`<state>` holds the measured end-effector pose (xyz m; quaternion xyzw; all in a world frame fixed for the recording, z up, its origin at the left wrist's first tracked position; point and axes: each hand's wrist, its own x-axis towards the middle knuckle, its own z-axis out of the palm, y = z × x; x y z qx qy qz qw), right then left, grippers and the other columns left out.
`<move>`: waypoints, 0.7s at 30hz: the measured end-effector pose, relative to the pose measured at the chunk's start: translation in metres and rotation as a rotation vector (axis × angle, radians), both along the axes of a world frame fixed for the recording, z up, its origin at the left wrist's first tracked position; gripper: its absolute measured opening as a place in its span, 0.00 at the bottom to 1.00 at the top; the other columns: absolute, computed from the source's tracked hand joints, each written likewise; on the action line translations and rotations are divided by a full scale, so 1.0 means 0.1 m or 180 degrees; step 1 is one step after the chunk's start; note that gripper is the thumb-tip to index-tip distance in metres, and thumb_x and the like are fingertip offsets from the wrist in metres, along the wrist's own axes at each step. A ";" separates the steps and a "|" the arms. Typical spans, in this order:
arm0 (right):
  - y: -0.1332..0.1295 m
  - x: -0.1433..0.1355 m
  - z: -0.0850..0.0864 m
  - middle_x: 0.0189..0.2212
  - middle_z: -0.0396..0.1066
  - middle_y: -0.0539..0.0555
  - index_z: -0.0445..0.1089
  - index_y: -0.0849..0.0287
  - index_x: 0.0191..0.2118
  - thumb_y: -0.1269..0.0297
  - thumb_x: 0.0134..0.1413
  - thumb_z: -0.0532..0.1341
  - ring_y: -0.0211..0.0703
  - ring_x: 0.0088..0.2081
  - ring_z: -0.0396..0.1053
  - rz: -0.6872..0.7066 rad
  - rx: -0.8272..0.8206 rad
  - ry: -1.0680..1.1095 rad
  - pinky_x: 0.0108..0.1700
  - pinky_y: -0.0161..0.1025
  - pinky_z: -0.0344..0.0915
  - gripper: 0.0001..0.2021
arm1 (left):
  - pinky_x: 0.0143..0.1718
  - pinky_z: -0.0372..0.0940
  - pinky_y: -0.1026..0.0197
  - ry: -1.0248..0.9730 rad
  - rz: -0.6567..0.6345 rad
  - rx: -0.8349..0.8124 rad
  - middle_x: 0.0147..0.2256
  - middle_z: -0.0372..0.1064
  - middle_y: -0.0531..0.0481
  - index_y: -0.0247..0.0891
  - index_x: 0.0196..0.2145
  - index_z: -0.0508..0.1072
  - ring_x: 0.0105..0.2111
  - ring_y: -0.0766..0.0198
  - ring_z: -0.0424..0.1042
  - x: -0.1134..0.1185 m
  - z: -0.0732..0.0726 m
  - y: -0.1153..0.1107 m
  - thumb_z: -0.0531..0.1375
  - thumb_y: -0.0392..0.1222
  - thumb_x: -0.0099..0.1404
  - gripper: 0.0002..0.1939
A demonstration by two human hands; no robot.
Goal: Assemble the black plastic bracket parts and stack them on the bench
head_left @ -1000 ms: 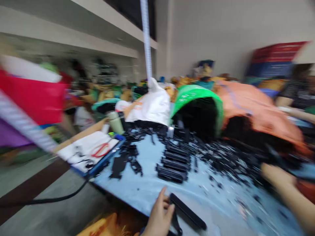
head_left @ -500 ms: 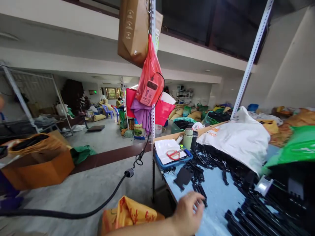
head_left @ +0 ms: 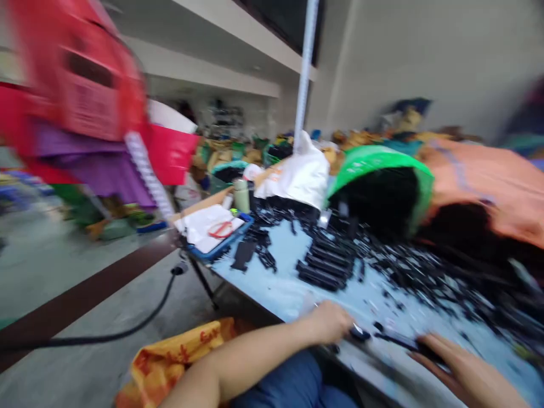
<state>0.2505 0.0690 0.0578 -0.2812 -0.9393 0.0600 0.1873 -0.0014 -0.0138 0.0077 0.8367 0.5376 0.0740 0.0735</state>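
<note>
My left hand (head_left: 329, 323) is closed low over the table's near edge, its knuckles up. A dark, shiny piece (head_left: 360, 332) shows at its right side, but blur hides what the fingers hold. My right hand (head_left: 461, 365) comes in from the lower right, thumb and fingers closed round a slim black plastic part (head_left: 397, 339) that points left. Beyond my hands, several long black plastic parts (head_left: 325, 263) lie side by side on the light-blue tabletop (head_left: 284, 286). A flat black piece (head_left: 243, 255) lies farther left.
A blue tray (head_left: 204, 256) with paper and red scissors (head_left: 221, 229) stands at the table's left corner, near a green flask (head_left: 241, 195). White (head_left: 297, 178), green (head_left: 378, 156) and orange (head_left: 480, 187) sacks line the back. A yellow bag (head_left: 178, 357) sits below; a black cable (head_left: 127, 334) hangs left.
The view has swung right and moved closer to the table. My left hand, earlier reaching near the black parts, is now closed at the near edge. My right hand has come into view.
</note>
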 end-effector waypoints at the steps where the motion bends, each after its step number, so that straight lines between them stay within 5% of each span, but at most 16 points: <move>1: -0.12 0.10 -0.08 0.31 0.71 0.55 0.69 0.48 0.34 0.48 0.54 0.56 0.44 0.30 0.69 -0.0076 -0.0257 -0.0338 0.28 0.38 0.64 0.11 | 0.35 0.63 0.59 -0.0054 0.0253 -0.0013 0.32 0.71 0.46 0.37 0.34 0.70 0.36 0.57 0.70 0.02 -0.02 0.03 0.55 0.37 0.59 0.06; 5: -0.36 0.05 -0.29 0.33 0.69 0.54 0.67 0.55 0.37 0.52 0.60 0.49 0.44 0.35 0.68 -0.0064 -0.0898 -0.1133 0.34 0.38 0.60 0.15 | 0.42 0.61 0.54 -0.0244 -0.0035 -0.0127 0.40 0.68 0.41 0.34 0.45 0.66 0.42 0.53 0.66 0.06 -0.03 0.17 0.51 0.39 0.62 0.14; 8: -0.36 -0.10 -0.37 0.34 0.68 0.54 0.66 0.58 0.36 0.52 0.60 0.49 0.43 0.35 0.67 -0.0195 -0.0865 -0.1270 0.32 0.36 0.57 0.16 | 0.45 0.59 0.56 -0.0345 -0.0204 -0.0324 0.42 0.66 0.44 0.37 0.49 0.63 0.45 0.56 0.64 0.09 0.02 0.23 0.50 0.38 0.62 0.17; 11: -0.37 -0.15 -0.40 0.33 0.67 0.53 0.65 0.58 0.36 0.51 0.60 0.49 0.41 0.34 0.66 -0.0350 -0.0717 -0.1286 0.30 0.35 0.54 0.16 | 0.44 0.59 0.54 -0.0462 -0.0206 -0.0443 0.42 0.65 0.45 0.39 0.47 0.63 0.44 0.54 0.64 0.13 0.06 0.22 0.54 0.51 0.60 0.20; 15: -0.45 -0.18 -0.33 0.33 0.66 0.54 0.65 0.58 0.36 0.52 0.61 0.49 0.41 0.34 0.64 -0.0483 -0.0420 -0.1265 0.31 0.36 0.52 0.15 | 0.40 0.59 0.54 -0.0580 0.0092 -0.0296 0.39 0.65 0.45 0.39 0.44 0.62 0.40 0.51 0.65 0.18 0.05 0.17 0.61 0.63 0.47 0.33; 21: -0.50 -0.29 -0.09 0.33 0.65 0.55 0.64 0.60 0.36 0.57 0.60 0.51 0.43 0.36 0.62 -0.0454 -0.0042 -0.1280 0.32 0.38 0.50 0.11 | 0.36 0.59 0.58 -0.0806 -0.0056 -0.0155 0.36 0.66 0.48 0.39 0.39 0.62 0.37 0.56 0.67 0.15 0.01 0.14 0.57 0.58 0.56 0.22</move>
